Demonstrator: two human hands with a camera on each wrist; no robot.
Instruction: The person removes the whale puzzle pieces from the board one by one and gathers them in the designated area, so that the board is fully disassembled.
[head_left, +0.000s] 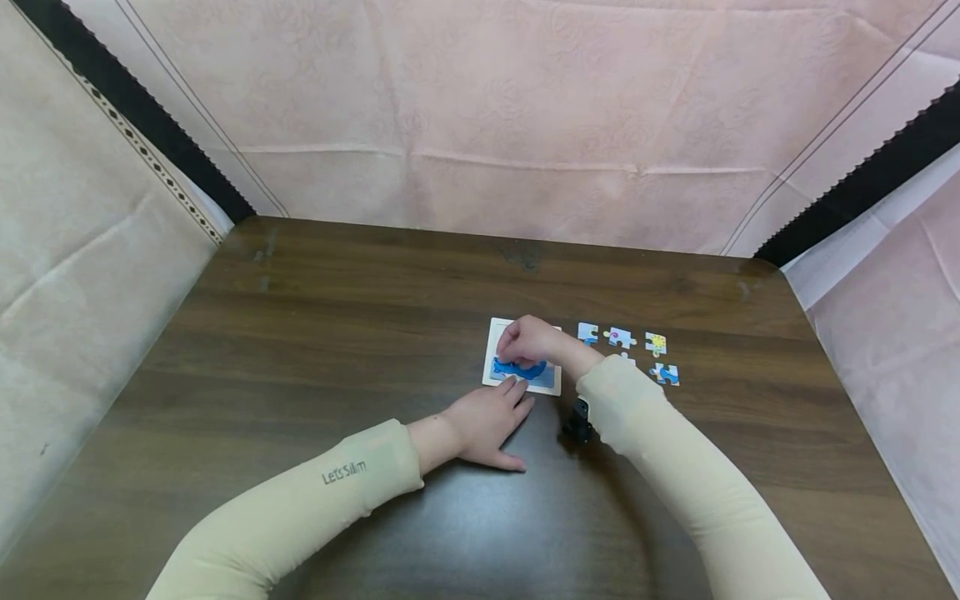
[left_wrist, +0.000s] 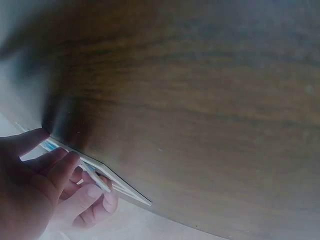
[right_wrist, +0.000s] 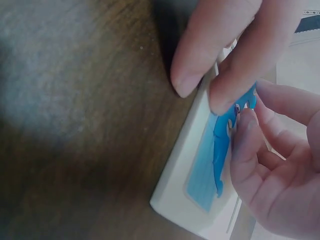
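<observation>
A white-framed jigsaw board [head_left: 491, 342] lies on the table, with a blue shape on light blue in its lower part. My left hand [head_left: 486, 423] has its fingers spread and straight, the fingertips resting on the board's near edge. Over the board, my right hand [head_left: 531, 342] pinches a small jigsaw piece [left_wrist: 96, 176] between thumb and fingers. In the right wrist view the right hand's fingertips are close against the blue shape [right_wrist: 220, 150]. They cover part of the piece and of the board's upper area.
Several loose jigsaw pieces [head_left: 620, 337] lie right of the board, one partly hidden by the right wrist. A yellow-patterned piece [head_left: 656, 343] and a blue piece [head_left: 665, 374] are farthest right. The brown wooden table [head_left: 337, 333] meets pale cloth [head_left: 480, 167] at its far edge.
</observation>
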